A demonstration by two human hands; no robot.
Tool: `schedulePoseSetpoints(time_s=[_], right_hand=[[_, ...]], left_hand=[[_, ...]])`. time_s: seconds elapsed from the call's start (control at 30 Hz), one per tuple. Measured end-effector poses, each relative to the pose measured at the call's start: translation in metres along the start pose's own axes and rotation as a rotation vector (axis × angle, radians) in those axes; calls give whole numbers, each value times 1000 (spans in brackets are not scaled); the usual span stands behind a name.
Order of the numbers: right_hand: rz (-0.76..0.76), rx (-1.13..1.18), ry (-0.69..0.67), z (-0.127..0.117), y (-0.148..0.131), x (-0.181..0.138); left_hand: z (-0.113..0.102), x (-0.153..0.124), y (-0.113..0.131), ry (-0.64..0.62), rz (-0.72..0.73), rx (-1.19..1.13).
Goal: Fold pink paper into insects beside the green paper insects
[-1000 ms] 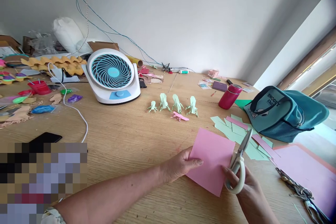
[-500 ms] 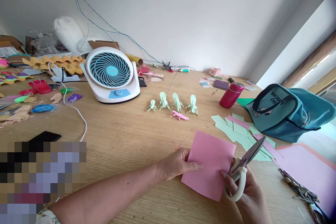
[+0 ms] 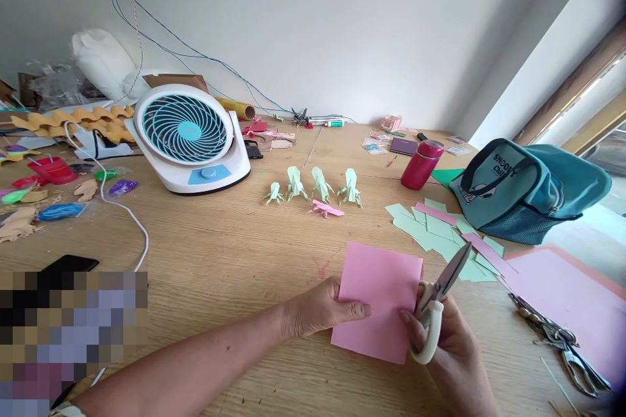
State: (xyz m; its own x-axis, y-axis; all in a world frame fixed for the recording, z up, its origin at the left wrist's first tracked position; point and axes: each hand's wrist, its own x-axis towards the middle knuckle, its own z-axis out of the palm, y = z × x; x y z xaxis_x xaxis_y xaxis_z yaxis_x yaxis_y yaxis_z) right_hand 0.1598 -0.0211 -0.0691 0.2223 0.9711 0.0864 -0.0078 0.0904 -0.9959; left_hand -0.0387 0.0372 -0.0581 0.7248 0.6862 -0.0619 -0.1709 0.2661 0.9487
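My left hand (image 3: 325, 309) pinches the left side of a pink paper sheet (image 3: 379, 293), thumb in front and fingers hidden behind. The sheet is held tilted above the table. In my right hand (image 3: 447, 345) are white-handled scissors (image 3: 435, 313), blades pointing up and to the right, away from the paper. My right thumb also rests on the sheet's right edge. Beyond the sheet stand several light green folded-paper insects (image 3: 320, 186), with a pink folded-paper insect (image 3: 327, 209) lying in front of them.
Green and pink paper offcuts (image 3: 440, 234) lie right, beside a teal bag (image 3: 528, 189) and a red flask (image 3: 423, 164). Metal tools (image 3: 552, 332) rest on pink sheets (image 3: 572, 300) at far right. A white fan (image 3: 190, 137) stands left, with a phone (image 3: 68, 265) nearer me.
The view has shifted slightly to the right. The pink sheet now sits more upright and flatter in my hands. Both hands keep hold as before.
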Motion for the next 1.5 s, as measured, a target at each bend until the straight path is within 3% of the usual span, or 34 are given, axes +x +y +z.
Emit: schedulePoseSetpoints(time_s=[0.1, 0.37, 0.67, 1.03, 1.23, 1.37, 1.5], right_hand=[[-15, -22, -30, -6, 5, 2], [-112, -101, -96, -20, 17, 8], [-109, -156, -77, -11, 2, 9], [-134, -212, -35, -19, 7, 6], [-130, -171, -263, -20, -4, 5], [12, -106, -502, -21, -3, 3], [107, -50, -676, -23, 6, 1]], left_hand=[[4, 0, -1, 67, 20, 51], [11, 2, 1, 67, 105, 115], [12, 3, -4, 108, 184, 192], [6, 1, -8, 173, 300, 178], [1, 2, 4, 334, 270, 12], [-5, 8, 14, 501, 251, -282], [-13, 11, 24, 566, 235, -462]])
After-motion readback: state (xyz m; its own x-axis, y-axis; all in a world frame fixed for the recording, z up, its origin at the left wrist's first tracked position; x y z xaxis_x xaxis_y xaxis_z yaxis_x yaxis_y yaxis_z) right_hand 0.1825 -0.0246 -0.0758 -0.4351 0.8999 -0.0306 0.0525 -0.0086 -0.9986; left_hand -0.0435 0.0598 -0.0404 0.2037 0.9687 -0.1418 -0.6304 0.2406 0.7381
